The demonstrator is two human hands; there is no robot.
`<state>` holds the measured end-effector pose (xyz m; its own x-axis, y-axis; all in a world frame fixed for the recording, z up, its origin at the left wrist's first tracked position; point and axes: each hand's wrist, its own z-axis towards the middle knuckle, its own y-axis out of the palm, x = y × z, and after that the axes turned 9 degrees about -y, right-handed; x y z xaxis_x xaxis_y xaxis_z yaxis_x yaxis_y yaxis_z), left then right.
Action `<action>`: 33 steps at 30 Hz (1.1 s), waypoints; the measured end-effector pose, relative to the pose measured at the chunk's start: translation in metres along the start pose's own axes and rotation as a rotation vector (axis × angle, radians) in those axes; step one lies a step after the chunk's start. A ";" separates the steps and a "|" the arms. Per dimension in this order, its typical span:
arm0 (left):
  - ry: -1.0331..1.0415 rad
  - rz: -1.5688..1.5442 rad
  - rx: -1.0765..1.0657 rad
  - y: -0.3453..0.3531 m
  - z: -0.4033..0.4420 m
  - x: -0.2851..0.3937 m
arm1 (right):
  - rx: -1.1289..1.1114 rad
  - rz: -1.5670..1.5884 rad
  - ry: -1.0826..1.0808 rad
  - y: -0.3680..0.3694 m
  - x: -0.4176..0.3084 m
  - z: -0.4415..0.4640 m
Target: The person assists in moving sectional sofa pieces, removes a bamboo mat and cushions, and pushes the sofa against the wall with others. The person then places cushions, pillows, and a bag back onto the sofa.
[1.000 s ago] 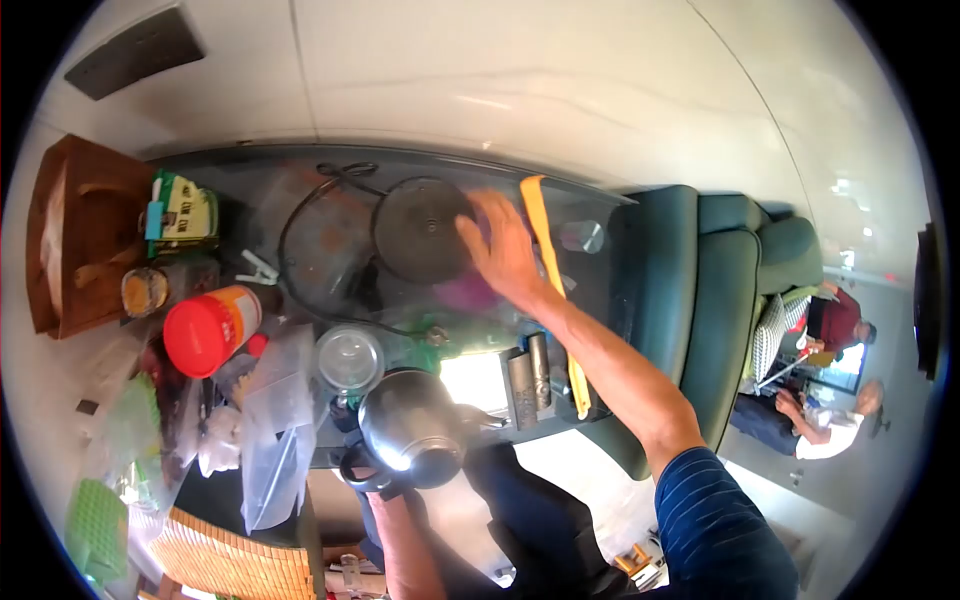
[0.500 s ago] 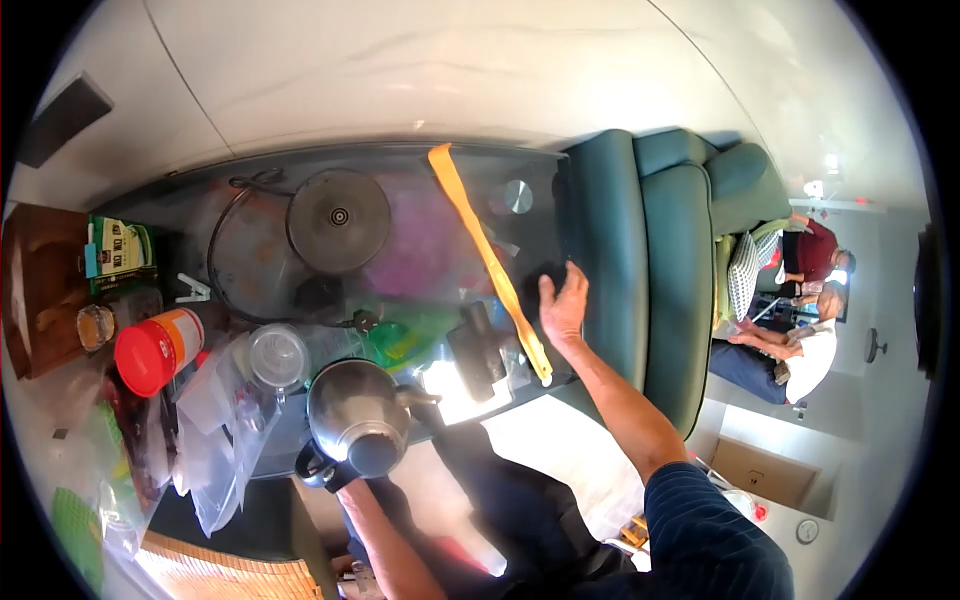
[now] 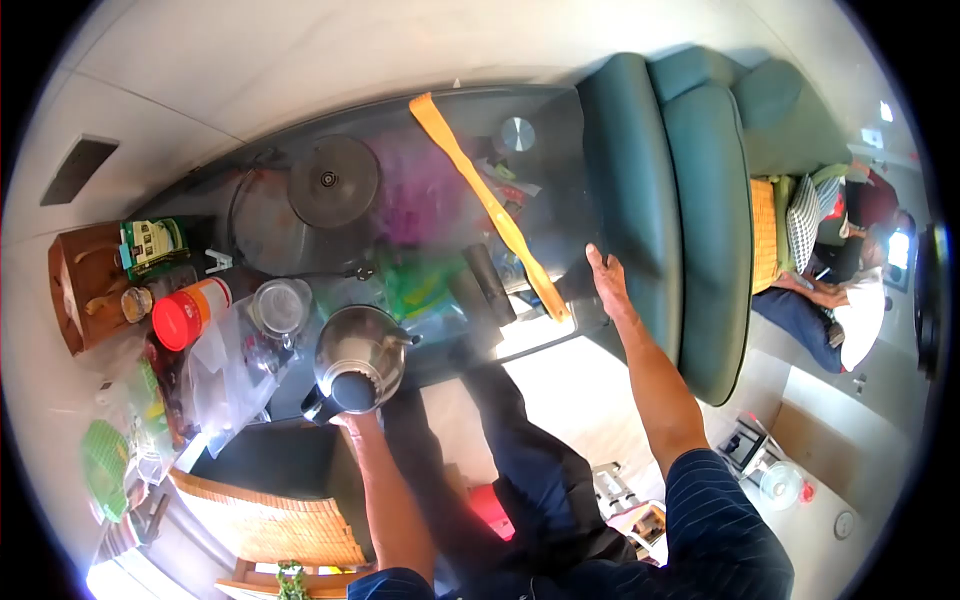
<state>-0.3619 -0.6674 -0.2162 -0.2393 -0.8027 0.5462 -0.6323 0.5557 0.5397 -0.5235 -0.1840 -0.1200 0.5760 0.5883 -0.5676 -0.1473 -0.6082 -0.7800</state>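
Observation:
A metal electric kettle [image 3: 360, 335] with a dark handle and lid is over the near edge of the dark glass table. My left hand [image 3: 358, 424] is closed on its handle, with the fingers mostly hidden by the kettle. My right hand [image 3: 609, 282] is held out beside the green sofa, its fingers apart and nothing in it. Left of that hand lies a yellow back scratcher [image 3: 490, 205], slanting across the table. Farther back on the tabletop rests the round kettle base [image 3: 335, 180], its cord looping to the left.
On the left stand a clear jug [image 3: 281, 307], a red-lidded canister [image 3: 190, 314], plastic bags [image 3: 225, 375] and a brown box [image 3: 93, 290]. The green sofa [image 3: 712, 230] bounds the table's right end. Two people [image 3: 850, 300] sit beyond it. A woven-backed chair [image 3: 270, 510] is lower left.
My view has shifted, so table and sofa appear higher. My left hand still holds the kettle. My right hand stays empty, now against the sofa's front, with its fingers turned more upward.

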 end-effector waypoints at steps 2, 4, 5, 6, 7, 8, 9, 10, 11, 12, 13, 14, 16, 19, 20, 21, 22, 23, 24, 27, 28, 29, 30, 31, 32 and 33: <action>0.032 0.446 0.224 -0.011 0.003 -0.005 | -0.121 -0.009 0.057 -0.006 -0.002 0.001; 0.008 0.341 0.301 -0.023 0.008 -0.009 | -0.128 -0.052 0.017 -0.006 0.008 0.006; -0.045 0.021 0.261 -0.028 0.011 -0.009 | -0.164 -0.023 0.017 -0.010 0.007 0.004; -0.100 -0.297 0.215 -0.032 0.012 -0.008 | -0.197 0.007 0.017 -0.015 0.005 0.002; -0.138 -0.354 0.228 -0.016 0.003 -0.001 | -0.226 0.038 0.018 -0.019 0.003 0.000; -0.184 -0.408 0.234 0.014 -0.012 0.010 | -0.252 0.054 -0.002 -0.022 0.006 -0.006; -0.242 -0.458 0.236 0.039 -0.018 0.016 | -0.174 -0.071 -0.087 0.000 0.063 0.003; -0.318 -0.512 0.260 0.035 -0.022 0.013 | -0.196 -0.099 -0.068 -0.014 0.059 -0.012; -0.400 -0.526 0.286 0.007 -0.023 0.000 | -0.215 -0.122 -0.052 -0.025 0.045 -0.033; -0.481 -0.457 0.300 0.011 -0.045 -0.004 | -0.236 -0.189 0.019 -0.040 0.025 -0.055; -0.607 -0.308 0.381 0.003 -0.051 -0.007 | -0.263 -0.255 0.094 -0.056 0.012 -0.082; -0.664 -0.187 0.373 0.013 -0.065 -0.008 | -0.214 -0.294 0.019 -0.060 0.030 -0.114; -0.640 0.380 0.296 0.039 -0.092 -0.010 | -0.176 -0.405 -0.079 -0.053 0.095 -0.193; -0.434 1.167 -0.102 0.079 -0.122 0.021 | -0.494 -0.301 0.110 -0.074 0.141 -0.336; -0.498 1.236 -0.164 0.092 -0.127 0.036 | -0.468 -0.307 -0.018 -0.079 0.153 -0.389; -0.559 1.193 -0.180 0.103 -0.135 0.049 | -0.638 -0.123 0.176 -0.095 0.147 -0.429; -0.623 1.150 -0.192 0.111 -0.146 0.061 | -0.689 -0.111 0.221 -0.114 0.131 -0.468; -0.686 1.106 -0.205 0.115 -0.153 0.070 | -0.724 -0.087 0.311 -0.122 0.128 -0.506; -0.693 1.140 -0.215 0.111 -0.157 0.077 | -0.718 -0.078 0.379 -0.139 0.108 -0.532; -0.654 1.422 -0.250 0.115 -0.182 0.099 | -0.723 -0.051 0.090 -0.099 0.186 -0.632; -0.591 1.552 -0.299 0.101 -0.179 0.098 | -0.719 -0.033 -0.017 -0.081 0.214 -0.659; -0.463 1.719 -0.381 0.066 -0.168 0.094 | -0.713 -0.016 -0.123 -0.065 0.240 -0.684; -0.260 1.908 -0.510 0.022 -0.154 0.089 | -0.699 -0.094 -0.062 -0.091 0.209 -0.668; -0.135 2.018 -0.583 0.016 -0.161 0.092 | -0.688 -0.171 0.001 -0.107 0.189 -0.658; -0.083 2.100 -0.590 0.025 -0.165 0.087 | -0.680 -0.245 0.064 -0.141 0.145 -0.635; -0.028 2.182 -0.594 0.035 -0.170 0.082 | -0.604 -0.159 0.059 -0.145 0.150 -0.626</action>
<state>-0.2788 -0.6768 -0.0436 -0.0496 0.9245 0.3779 0.7432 0.2870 -0.6044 0.0877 -0.3417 0.0731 0.5997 0.6762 -0.4279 0.4144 -0.7199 -0.5568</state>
